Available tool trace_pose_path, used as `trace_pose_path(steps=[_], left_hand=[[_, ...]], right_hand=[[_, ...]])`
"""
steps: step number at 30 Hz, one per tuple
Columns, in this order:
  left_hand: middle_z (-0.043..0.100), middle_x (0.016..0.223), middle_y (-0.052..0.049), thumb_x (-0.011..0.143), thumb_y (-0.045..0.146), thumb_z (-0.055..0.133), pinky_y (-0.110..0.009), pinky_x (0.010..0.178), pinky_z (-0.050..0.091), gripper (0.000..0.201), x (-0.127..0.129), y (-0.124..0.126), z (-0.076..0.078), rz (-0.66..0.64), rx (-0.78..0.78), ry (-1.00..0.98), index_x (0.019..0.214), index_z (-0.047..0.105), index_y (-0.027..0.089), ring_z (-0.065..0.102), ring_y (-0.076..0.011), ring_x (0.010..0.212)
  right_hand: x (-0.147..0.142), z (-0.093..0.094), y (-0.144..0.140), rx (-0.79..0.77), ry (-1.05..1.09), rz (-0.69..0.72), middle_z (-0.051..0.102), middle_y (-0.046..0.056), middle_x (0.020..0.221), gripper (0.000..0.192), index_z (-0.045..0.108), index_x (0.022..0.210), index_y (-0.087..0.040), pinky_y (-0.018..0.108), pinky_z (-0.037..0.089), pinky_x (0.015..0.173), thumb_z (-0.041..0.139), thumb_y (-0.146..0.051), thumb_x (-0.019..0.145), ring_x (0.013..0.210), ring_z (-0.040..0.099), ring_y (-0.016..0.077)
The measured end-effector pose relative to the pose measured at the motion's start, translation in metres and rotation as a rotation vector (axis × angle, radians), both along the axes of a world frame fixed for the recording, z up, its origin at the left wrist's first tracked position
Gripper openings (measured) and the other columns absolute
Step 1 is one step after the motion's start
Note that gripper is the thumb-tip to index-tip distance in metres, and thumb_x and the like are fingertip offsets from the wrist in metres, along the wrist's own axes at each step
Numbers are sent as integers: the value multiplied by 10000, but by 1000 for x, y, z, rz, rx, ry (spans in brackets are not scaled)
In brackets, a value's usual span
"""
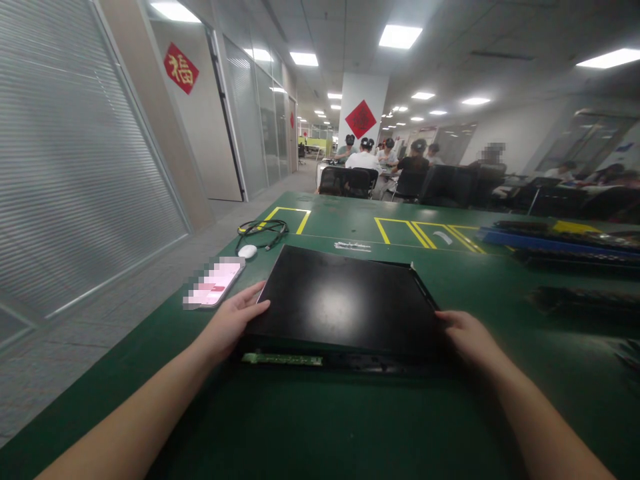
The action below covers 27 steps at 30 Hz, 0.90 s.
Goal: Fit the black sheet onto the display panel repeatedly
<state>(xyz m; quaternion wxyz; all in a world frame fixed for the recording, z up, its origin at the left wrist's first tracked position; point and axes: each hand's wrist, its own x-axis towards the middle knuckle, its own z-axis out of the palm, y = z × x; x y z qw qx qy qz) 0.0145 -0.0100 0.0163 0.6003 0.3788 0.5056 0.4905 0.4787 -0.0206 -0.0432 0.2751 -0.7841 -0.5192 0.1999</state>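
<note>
Head camera looks down at a flat black metal chassis (345,303) that lies on the green work mat (320,427), close to the near edge and a little turned, so one corner points away. The left hand (235,320) lies against the left side of the chassis, the fingers bent over its upper edge and the thumb along the rim. The right hand (463,333) presses flat against the right side, fingers together — a two-sided hold, which seems suited to steady or slide such a wide, thin box, because one hand alone could not control it. Along the front of the chassis a green circuit board strip (283,359) shows under the lid, so the front face is open toward the person. A smartphone (215,283), a white mouse (247,251) and a coiled black cable (263,230) rest to the left, apart from the box. Blue trays with dark parts (555,241) lie far to the right — and seated people (365,159) work in the background.
</note>
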Motion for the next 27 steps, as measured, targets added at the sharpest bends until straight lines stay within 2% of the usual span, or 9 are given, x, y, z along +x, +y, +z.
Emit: trace_pose_path(steps=[4, 7, 9, 12, 15, 27], left_hand=[[673, 1290, -122, 686, 251, 806, -374, 864, 572, 586, -9, 5, -8, 21, 58, 181, 1250, 654, 211, 676, -312, 1093], [574, 1413, -118, 638, 345, 820, -428, 1047, 443, 496, -16, 10, -14, 55, 180, 411, 1108, 732, 215, 505, -354, 1308], [512, 1470, -122, 625, 390, 808, -439, 1107, 364, 492, -19, 13, -18, 45, 231, 528, 1084, 745, 223, 420, -357, 1374], [449, 1512, -145, 615, 457, 779, -471, 1113, 347, 581, -23, 17, -25, 1, 247, 633, 1135, 725, 205, 407, -372, 1378], [449, 1504, -163, 597, 484, 760, -489, 1104, 356, 633, -25, 19, -30, -16, 253, 684, 1153, 711, 185, 425, -377, 1363], [492, 1440, -153, 607, 473, 731, -451, 1076, 398, 595, -25, 21, -32, -71, 242, 734, 1121, 717, 173, 449, -368, 1337]], right_hand=[[-5, 6, -2, -25, 11, -22, 723, 94, 1112, 512, 725, 1115, -153, 268, 491, 852, 484, -51, 675, 996, 676, 205], [-7, 11, -4, -23, 3, -8, 723, 100, 1104, 495, 733, 1088, -145, 276, 491, 855, 482, -44, 674, 982, 677, 204], [-8, 12, -4, -13, 7, -10, 735, 93, 1065, 490, 745, 1056, -159, 283, 500, 836, 489, -39, 656, 949, 685, 207], [-7, 12, -4, -6, 27, -21, 746, 87, 1018, 500, 752, 1040, -170, 292, 513, 798, 501, -42, 627, 905, 695, 215], [-6, 10, -3, -15, 62, -6, 746, 86, 1022, 506, 744, 1053, -164, 276, 514, 777, 498, -44, 627, 893, 699, 207], [-7, 12, -5, -51, 143, -37, 747, 72, 868, 541, 708, 1134, -133, 252, 499, 684, 481, -43, 652, 782, 695, 186]])
